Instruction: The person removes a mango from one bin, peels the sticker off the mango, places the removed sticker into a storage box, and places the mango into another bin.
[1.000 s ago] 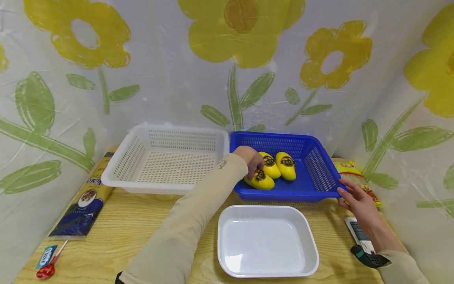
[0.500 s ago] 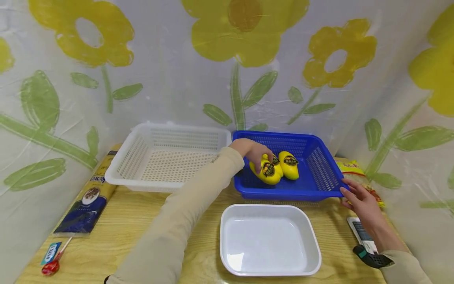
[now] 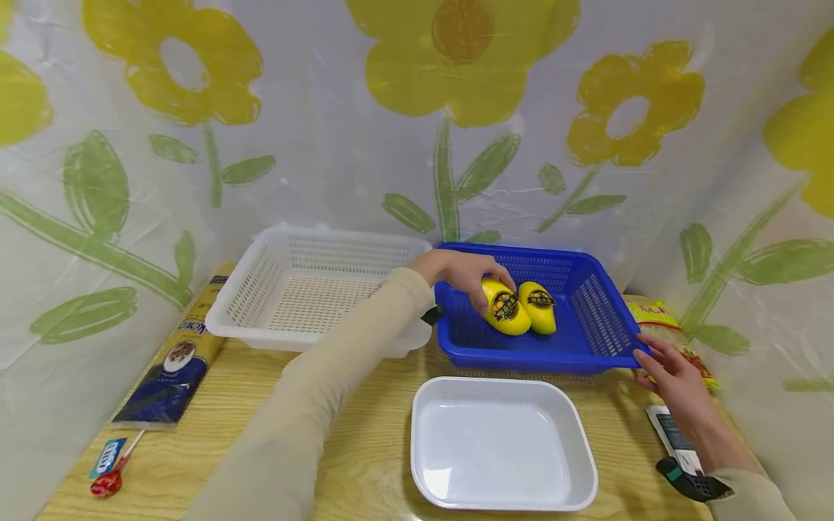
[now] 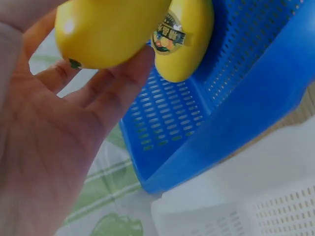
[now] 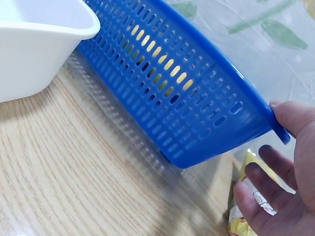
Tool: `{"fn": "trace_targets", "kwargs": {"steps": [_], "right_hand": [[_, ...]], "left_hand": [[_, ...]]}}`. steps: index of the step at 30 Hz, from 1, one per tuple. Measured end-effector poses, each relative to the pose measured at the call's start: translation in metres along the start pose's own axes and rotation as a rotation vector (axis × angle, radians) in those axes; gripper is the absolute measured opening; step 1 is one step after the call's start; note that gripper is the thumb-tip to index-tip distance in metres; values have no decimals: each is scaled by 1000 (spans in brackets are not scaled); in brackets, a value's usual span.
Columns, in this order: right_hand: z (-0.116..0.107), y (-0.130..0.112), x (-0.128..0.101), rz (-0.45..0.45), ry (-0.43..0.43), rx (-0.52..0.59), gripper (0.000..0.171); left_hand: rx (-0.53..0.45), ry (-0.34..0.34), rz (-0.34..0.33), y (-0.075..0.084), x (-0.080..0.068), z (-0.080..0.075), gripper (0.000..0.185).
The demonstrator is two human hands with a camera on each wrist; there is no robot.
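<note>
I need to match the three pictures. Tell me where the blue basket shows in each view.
Head: blue basket right of centre, behind the white tray.
Left wrist: basket across the middle, below the held mango.
Right wrist: basket wall runs diagonally.
Shared landmark: its slotted blue wall.

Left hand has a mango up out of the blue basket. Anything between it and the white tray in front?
Nothing visible. The left hand holds the mango above the blue basket; only the basket's near wall lies between it and the white tray, which holds nothing.

Wooden table [image 3: 365, 463]: baskets [image 3: 313, 297], white tray [image 3: 502, 445]
</note>
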State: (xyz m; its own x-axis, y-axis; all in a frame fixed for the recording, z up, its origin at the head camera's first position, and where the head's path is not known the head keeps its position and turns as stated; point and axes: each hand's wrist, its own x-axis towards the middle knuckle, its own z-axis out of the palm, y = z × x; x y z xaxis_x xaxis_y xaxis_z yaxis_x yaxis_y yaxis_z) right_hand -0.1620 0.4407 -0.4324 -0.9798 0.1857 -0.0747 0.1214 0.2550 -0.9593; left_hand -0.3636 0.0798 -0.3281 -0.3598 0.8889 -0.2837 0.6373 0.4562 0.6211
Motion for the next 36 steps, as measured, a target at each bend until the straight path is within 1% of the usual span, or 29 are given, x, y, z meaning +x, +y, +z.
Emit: {"fn": "trace_targets", "kwargs": {"steps": [2, 6, 12, 16, 19, 22, 24, 27, 33, 36], "right_hand": [[0, 1, 0, 3, 0, 12, 59], [1, 1, 0, -1, -3, 18, 60], [1, 2, 1, -1, -4, 24, 60], [1, 3, 0, -13, -10, 58, 57], [1, 4, -1, -30, -18, 91, 53], [1, 5, -1, -41, -22, 110, 51], [2, 6, -2, -41, -21, 109, 51], [3, 6, -2, -40, -23, 109, 50], [5, 4, -3, -23, -8, 91, 53], [5, 5, -4, -15, -1, 105, 53]], "left_hand": [[-60, 20, 30, 0, -6, -1, 61], [-139, 61, 84, -1, -19, -2, 61], [-222, 141, 147, -4, -42, -3, 61], [-248, 192, 171, -6, -65, -5, 59], [-211, 208, 193, -6, -82, -4, 57], [-160, 192, 218, -5, -99, 1, 54], [-145, 175, 238, -4, -111, 6, 53], [-195, 141, 267, -3, -127, 15, 50], [-323, 83, 290, -3, -153, 32, 47], [-363, 60, 326, -4, -164, 39, 45]]}}
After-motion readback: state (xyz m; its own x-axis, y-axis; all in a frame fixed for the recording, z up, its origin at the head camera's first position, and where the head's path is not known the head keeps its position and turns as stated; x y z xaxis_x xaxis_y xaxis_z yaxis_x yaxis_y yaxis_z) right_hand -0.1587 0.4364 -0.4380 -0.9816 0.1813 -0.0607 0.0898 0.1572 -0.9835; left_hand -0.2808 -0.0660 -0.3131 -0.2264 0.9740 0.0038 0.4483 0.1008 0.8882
